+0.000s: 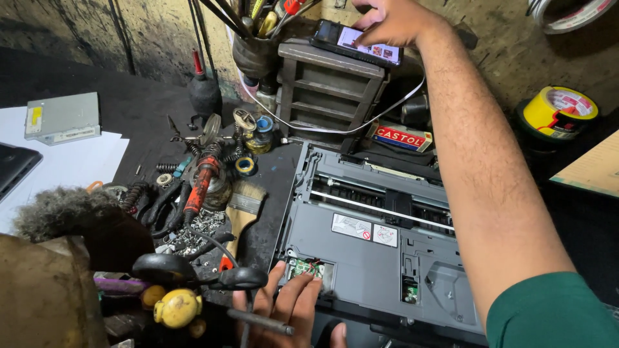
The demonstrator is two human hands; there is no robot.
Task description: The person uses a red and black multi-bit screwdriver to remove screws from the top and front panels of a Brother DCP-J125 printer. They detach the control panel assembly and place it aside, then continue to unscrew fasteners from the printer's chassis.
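My right hand (pixel 393 19) reaches to the back and touches the lit screen of a black smartphone (pixel 358 44), which lies on top of a small dark drawer unit (pixel 329 90). My left hand (pixel 290 306) rests flat, fingers spread, on the near left corner of an opened grey printer (pixel 374 238), its fingertips at a small green circuit board (pixel 304 267). A thin metal rod (pixel 258 320) crosses over the left fingers; whether the hand holds it I cannot tell.
Left of the printer lie a paintbrush (pixel 242 209), a red-handled tool (pixel 198 183), loose screws, cables and black-handled pliers (pixel 193 272). A tool cup (pixel 255 55) stands at the back, with a red box (pixel 400 136) beside the drawers. Yellow tape rolls (pixel 558 113) sit at right; white paper (pixel 64 161) at left.
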